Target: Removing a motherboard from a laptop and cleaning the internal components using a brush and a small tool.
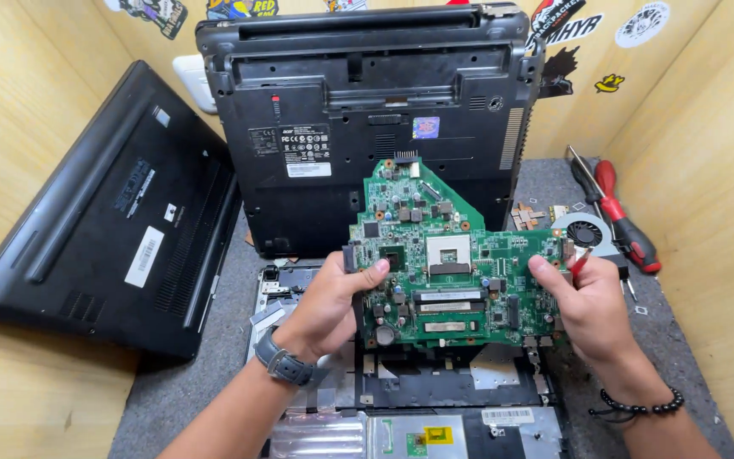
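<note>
Head view looks down on a green, irregularly shaped laptop circuit board (448,268), held tilted up above an opened grey laptop chassis (435,399) that lies near the person on the grey felt mat (189,382). Left hand (329,306) pinches the board's left edge, thumb on the face and fingers curled behind; right hand (579,306) closes on the right edge in the same way.

Judging by its thinness, the board is probably light and stiff, yet fragile: the square silver processor socket (450,251) near the middle, the long memory slots (450,310) below it and the many small chips and capacitors should not be pressed. Bare edges, where both hands already sit, look like the safest hold. A round grey cooling fan (586,234) sits at the board's far right corner; whether it is attached I cannot tell.

Beyond stands a black laptop base (367,110), underside facing the camera; another black laptop (108,221) leans against the left wooden wall (10,110). Red-handled screwdrivers (626,225) lie to the right.
</note>
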